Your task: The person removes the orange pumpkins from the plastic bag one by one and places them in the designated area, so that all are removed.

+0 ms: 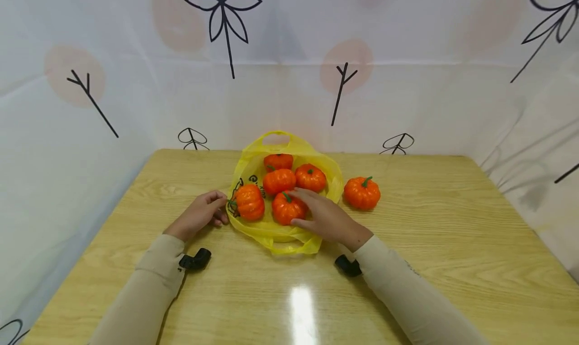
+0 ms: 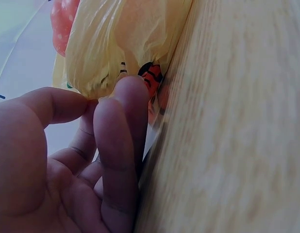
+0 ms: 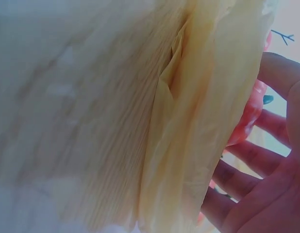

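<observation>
A yellow plastic bag (image 1: 276, 237) lies spread open on the table with several small orange toy pumpkins inside. At its left edge, my left hand (image 1: 203, 214) pinches the thin plastic between thumb and fingertips, beside a pumpkin (image 1: 250, 202) whose green stem points left. The left wrist view shows the fingertips meeting at the gathered bag (image 2: 99, 53). My right hand (image 1: 326, 218) reaches over the bag's right side, spread fingers and thumb lying about the front pumpkin (image 1: 285, 209). In the right wrist view, the bag wall (image 3: 208, 116) partly hides the fingertips and the pumpkin (image 3: 249, 114).
Another pumpkin (image 1: 362, 193) sits on the wooden table (image 1: 452, 234) just right of the bag. Farther back in the bag are more pumpkins (image 1: 310, 178). A white sheet (image 1: 280, 98) with flower drawings hangs behind the table. Black wrist mounts (image 1: 196, 259) stick out from both sleeves.
</observation>
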The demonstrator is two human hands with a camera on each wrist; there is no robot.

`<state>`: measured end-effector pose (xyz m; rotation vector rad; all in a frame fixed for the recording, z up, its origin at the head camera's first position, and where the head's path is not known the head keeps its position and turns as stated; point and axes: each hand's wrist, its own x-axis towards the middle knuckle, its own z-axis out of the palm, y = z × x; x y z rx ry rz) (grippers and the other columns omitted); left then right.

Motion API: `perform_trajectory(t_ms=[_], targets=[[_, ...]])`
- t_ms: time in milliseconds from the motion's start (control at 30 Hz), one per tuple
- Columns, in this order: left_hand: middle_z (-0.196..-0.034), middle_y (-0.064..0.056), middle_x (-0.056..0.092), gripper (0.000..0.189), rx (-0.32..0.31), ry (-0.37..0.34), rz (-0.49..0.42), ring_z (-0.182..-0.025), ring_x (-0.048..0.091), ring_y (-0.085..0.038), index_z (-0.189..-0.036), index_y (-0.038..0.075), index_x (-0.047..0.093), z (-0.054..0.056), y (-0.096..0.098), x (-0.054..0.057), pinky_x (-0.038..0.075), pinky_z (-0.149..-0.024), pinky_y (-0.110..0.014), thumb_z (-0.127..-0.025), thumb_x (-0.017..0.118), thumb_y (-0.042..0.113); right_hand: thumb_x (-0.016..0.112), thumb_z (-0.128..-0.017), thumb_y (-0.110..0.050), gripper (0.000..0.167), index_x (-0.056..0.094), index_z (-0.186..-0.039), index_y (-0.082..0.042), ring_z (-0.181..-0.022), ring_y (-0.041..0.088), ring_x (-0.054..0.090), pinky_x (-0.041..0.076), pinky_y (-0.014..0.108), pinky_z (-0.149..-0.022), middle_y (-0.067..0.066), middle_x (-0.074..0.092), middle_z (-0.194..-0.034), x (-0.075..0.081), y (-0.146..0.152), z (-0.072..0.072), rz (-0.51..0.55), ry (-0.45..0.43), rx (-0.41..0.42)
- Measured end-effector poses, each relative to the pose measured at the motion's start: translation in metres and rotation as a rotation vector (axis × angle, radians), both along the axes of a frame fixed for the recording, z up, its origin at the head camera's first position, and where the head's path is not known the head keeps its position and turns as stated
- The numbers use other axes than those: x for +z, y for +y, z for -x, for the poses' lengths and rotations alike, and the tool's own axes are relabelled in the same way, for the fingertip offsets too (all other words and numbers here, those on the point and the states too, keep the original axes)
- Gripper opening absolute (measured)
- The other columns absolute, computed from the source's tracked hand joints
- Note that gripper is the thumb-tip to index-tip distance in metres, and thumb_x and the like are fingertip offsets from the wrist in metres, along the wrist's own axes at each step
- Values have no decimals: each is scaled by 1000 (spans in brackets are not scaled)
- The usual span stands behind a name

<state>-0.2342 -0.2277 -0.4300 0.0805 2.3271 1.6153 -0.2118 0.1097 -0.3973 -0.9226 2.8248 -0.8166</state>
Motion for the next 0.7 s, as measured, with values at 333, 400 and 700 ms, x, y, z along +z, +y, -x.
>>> perform_trajectory(t_ms=[333,400,700], targets=[[-87,-7,64,32,-1,6,14,-76,65,-16,-116,5,56,1,0,-1,56,-67,-26,-108,44,34,71,-94,-36,66,43,-151,-20,-144,28,42,41,49,-114,7,41,-157,-2,10,-1,28,9,20],[-88,-7,64,32,-3,5,16,-76,65,-16,-116,5,55,0,-1,-1,56,-67,-26,-108,44,33,71,-94,-36,66,43,-151,-20,-144,28,42,42,48,-113,8,41,-157,-2,11,-2,32,8,27],[-87,-7,64,32,2,6,8,-76,66,-16,-116,5,56,1,0,-2,56,-66,-26,-108,45,34,71,-94,-35,66,43,-152,-20,-145,30,41,45,49,-110,10,39,-159,0,16,-5,43,36,19]])
